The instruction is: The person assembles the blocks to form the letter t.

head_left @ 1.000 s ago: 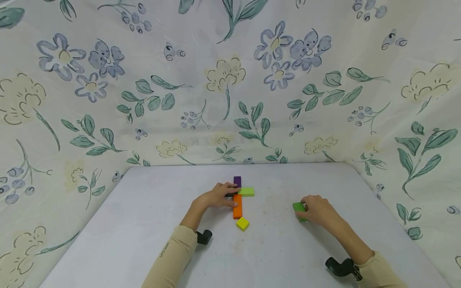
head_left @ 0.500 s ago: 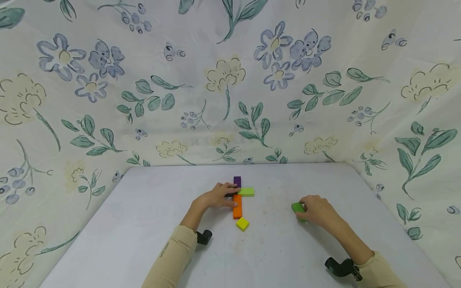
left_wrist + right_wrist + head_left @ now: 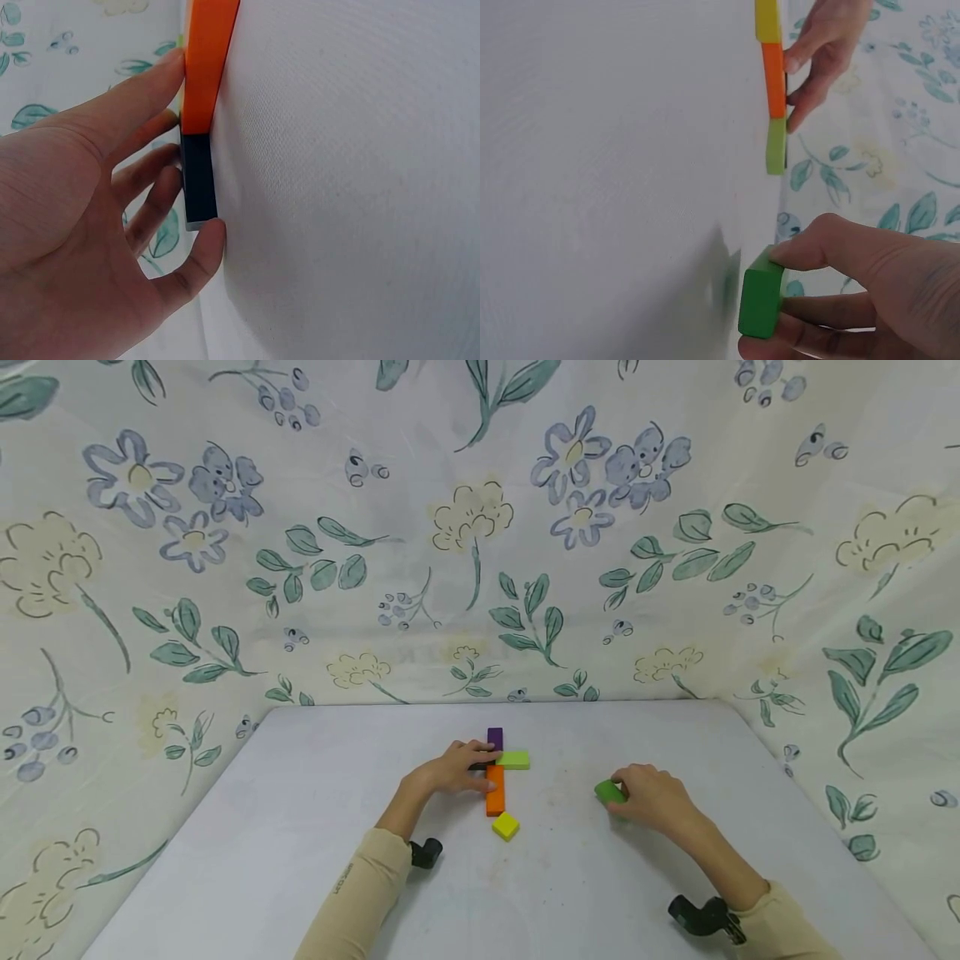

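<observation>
My left hand (image 3: 450, 768) rests on a row of flat wooden blocks with its fingers spread. Its thumb touches the orange block (image 3: 496, 797); in the left wrist view the little finger lies at the end of the black block (image 3: 199, 180). Fingertips reach over where the purple block (image 3: 495, 737) and the light green block (image 3: 516, 761) meet. A yellow block (image 3: 506, 827) sits turned at an angle by the orange one's near end. To the right, my right hand (image 3: 656, 797) pinches a green block (image 3: 761, 300) between thumb and fingers.
A white table (image 3: 555, 893) carries everything, and a flowered cloth (image 3: 480, 552) hangs behind and at both sides. Dark wrist cameras are worn by the left sleeve (image 3: 360, 881) and the right sleeve (image 3: 780, 922).
The right hand has moved slightly left with the green block, toward the other blocks. The left hand and the blocks under it have stayed in place.
</observation>
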Motion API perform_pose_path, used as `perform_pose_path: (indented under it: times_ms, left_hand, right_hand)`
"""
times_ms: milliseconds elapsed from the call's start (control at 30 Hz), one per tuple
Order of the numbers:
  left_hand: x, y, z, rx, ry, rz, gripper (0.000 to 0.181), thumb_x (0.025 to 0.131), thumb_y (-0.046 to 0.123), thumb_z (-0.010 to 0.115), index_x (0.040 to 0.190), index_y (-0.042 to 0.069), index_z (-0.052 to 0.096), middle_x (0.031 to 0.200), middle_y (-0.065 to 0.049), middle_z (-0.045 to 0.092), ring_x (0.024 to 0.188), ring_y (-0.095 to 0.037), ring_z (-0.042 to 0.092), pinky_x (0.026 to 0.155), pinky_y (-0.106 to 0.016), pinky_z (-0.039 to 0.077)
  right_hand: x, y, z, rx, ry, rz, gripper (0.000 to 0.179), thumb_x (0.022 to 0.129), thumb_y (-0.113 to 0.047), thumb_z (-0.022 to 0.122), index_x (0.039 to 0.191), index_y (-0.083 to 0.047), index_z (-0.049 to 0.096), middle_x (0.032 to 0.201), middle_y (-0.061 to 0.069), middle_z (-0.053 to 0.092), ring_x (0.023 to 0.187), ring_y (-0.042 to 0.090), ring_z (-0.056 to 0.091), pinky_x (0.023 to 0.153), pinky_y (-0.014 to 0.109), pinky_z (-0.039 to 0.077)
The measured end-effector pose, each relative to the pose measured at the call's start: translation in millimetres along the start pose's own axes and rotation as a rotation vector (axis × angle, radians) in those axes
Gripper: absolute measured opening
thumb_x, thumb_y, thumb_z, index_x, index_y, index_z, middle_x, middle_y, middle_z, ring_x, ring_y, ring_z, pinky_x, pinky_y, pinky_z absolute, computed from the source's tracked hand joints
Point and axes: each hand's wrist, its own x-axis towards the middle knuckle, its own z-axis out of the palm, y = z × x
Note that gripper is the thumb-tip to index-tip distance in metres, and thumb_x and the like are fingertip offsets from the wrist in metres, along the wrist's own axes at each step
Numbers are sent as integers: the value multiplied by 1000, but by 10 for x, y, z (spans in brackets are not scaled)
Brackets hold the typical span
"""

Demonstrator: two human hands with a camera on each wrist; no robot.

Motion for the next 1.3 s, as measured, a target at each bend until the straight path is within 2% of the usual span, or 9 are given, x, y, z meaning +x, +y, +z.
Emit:
perform_pose_path:
  times_ms: [500, 633, 867, 1300]
  left_hand:
    - [14, -19, 27, 2, 7, -12, 59, 92, 35, 67, 146, 22, 48, 157, -4, 35, 139, -34, 30, 112, -59, 34]
    - [17, -20, 33, 0, 9, -23, 59, 92, 35, 67, 146, 24, 48, 158, -3, 35, 140, -33, 30, 113, -59, 34]
    - [17, -21, 26, 2, 9, -10, 59, 91, 34, 68, 146, 22, 49, 157, -4, 36, 139, -33, 31, 112, -58, 34]
    - [24, -16, 27, 18, 13, -12, 60, 92, 36, 67, 147, 23, 48, 157, -4, 36, 139, -34, 30, 113, -58, 34]
  right_hand:
    - [30, -106, 61, -13, 8, -60, 37, 76, -21, 81, 107, -4, 70, 85, 2, 66, 71, 11, 55, 58, 25, 46]
    - [27, -138, 67, -16, 31, -92, 36, 75, -21, 80, 107, -6, 70, 86, 1, 66, 71, 10, 54, 57, 24, 44]
    - [32, -177, 88, -33, 71, -146, 35, 74, -20, 79, 106, -9, 71, 87, -1, 66, 70, 8, 50, 54, 20, 38]
    - [70, -279, 149, -51, 42, -144, 36, 73, -22, 82, 106, -13, 71, 91, -2, 65, 73, 9, 50, 57, 21, 39]
